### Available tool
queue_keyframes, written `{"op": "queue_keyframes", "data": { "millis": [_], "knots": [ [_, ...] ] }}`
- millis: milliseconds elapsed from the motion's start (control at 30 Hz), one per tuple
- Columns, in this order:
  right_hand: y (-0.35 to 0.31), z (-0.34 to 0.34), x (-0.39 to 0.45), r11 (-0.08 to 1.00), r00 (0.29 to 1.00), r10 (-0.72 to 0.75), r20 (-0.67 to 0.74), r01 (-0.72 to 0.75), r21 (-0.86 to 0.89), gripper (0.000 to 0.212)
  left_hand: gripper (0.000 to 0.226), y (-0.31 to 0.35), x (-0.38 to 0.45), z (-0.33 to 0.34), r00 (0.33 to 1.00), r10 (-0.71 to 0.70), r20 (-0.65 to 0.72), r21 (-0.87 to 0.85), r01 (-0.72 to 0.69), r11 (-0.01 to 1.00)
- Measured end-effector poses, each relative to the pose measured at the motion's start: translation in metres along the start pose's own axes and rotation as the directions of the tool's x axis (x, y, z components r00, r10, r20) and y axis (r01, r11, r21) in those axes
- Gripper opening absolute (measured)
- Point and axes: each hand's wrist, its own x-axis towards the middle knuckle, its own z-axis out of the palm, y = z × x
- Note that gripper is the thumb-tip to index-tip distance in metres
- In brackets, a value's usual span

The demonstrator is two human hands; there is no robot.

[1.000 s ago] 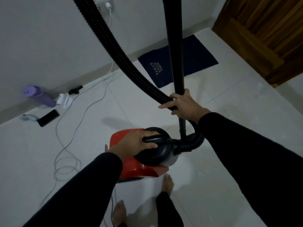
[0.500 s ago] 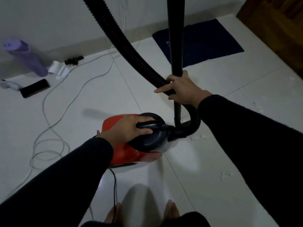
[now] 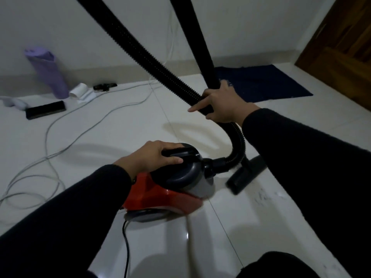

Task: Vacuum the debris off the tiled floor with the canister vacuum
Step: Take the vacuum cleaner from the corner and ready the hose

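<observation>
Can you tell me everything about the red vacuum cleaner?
The vacuum cleaner is a small canister with a shiny red plastic body and a dark grey rounded front. The left hand grips the black handle on top. A ribbed black hose plugs into its front and curves up to the right hand. A black cord trails from underneath. It sits low on the white tiled floor.

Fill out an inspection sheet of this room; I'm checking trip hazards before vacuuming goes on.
Surface: glossy white tiled floor, pale debris specks.
Job's things: red canister vacuum, ribbed black hose, black wand, floor nozzle.
Clutter: lilac bottle, black phone, white roll.
Grippers: left hand grips the vacuum's handle; right hand holds wand and hose.
Cables: white cord looped; black cord.
Surroundings: navy mat, wooden door.
</observation>
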Motion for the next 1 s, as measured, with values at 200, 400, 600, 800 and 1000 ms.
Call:
{"op": "queue_keyframes", "data": {
  "millis": [200,400,600,800,1000],
  "knots": [
    [-0.056,0.043,0.014,0.987,0.988,-0.131,0.075,0.137,-0.079,0.054,0.047,-0.029,-0.025,-0.005,0.998,-0.063,-0.018,0.029,0.063,0.998],
    [-0.092,0.062,0.041,0.969,0.98,-0.191,0.057,0.198,-0.146,0.055,0.043,-0.057,-0.039,0.001,0.985,-0.063,-0.159,-0.053,0.055,0.997],
    [-0.1,0.064,0.043,0.959,0.974,-0.214,0.08,0.225,-0.171,0.05,0.04,-0.067,-0.055,0.01,0.97,-0.065,-0.232,-0.193,0.02,0.981],
    [-0.1,0.065,0.042,0.968,0.979,-0.17,0.112,0.187,-0.17,0.046,0.068,-0.097,-0.06,-0.004,0.987,-0.108,-0.123,-0.248,0.075,0.966],
    [-0.101,0.07,0.036,0.988,0.976,-0.138,0.166,0.149,-0.052,0.043,0.11,-0.139,-0.074,-0.025,0.985,-0.145,0.097,-0.102,0.155,0.983]
  ]
}}
